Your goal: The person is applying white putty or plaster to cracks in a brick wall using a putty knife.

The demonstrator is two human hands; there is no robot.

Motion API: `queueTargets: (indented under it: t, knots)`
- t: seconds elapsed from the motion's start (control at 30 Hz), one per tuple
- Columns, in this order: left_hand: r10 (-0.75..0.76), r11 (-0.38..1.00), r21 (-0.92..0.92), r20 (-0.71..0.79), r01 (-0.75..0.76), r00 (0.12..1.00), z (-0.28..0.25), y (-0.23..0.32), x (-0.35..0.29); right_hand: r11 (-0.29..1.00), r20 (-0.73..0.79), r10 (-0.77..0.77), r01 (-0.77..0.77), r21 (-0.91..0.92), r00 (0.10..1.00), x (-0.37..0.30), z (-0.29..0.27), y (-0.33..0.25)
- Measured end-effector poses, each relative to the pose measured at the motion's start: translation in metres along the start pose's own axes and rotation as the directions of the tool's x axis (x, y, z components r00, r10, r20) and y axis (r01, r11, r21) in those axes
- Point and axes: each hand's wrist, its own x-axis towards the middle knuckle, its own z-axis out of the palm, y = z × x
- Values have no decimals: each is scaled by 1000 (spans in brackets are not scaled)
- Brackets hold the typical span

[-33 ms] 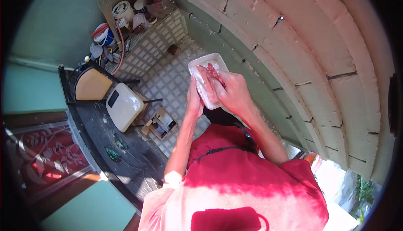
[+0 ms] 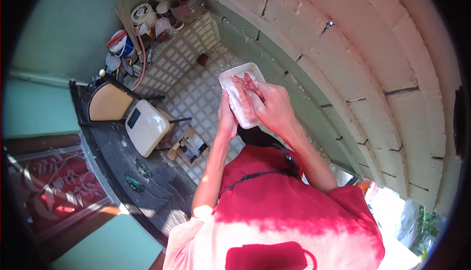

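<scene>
holding a white tray (image 2: 227,80), left hand (image 2: 226,116) curled along its side, right hand (image 2: 274,105) gripping a reddish piece (image 2: 244,87)

Home patio: block wall (image 2: 375,71), tiled floor (image 2: 196,98), chair (image 2: 147,127).

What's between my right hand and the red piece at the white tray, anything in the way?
Nothing visible: your right hand is right on the red piece, over the tray. Your left hand is at the tray's left side, not between them.
</scene>
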Motion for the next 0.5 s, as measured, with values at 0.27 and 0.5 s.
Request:
queueTargets:
  t: [0.27,0.5]
  knots:
    - [-11,990,141,-3,11,1000,8,61,99,995,-12,61,-62,-84,998,100,34,33]
    - [-144,976,181,120,121,982,31,97,163,977,-214,213,-202,74,953,149,24,36]
